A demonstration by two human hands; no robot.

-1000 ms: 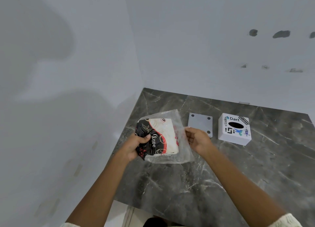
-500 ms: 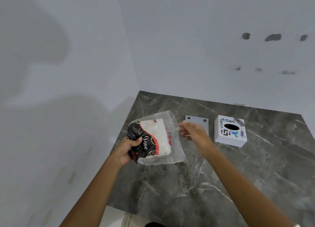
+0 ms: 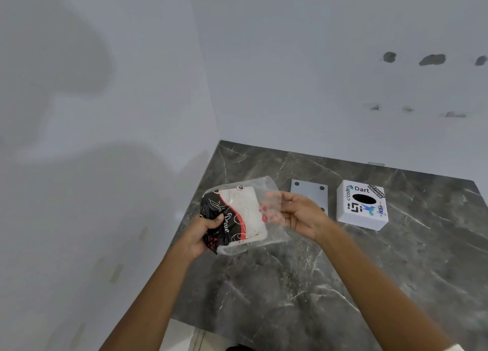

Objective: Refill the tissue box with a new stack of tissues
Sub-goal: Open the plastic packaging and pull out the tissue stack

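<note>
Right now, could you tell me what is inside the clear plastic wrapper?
A white tissue stack shows through the wrapper, filling its printed end. The left hand covers that end; the right hand holds the open end.

A dark grey marble-patterned tabletop [image 3: 343, 284] with pale veins fills the lower right of the view, its far edge meeting a plain white wall [image 3: 317, 73] and its left edge meeting another white wall [image 3: 92, 139] at a corner. The far wall carries three dark grey smudge-like patches [image 3: 432, 59] in a row near the upper right, with a few smaller faint marks [image 3: 408, 109] below them.
</note>
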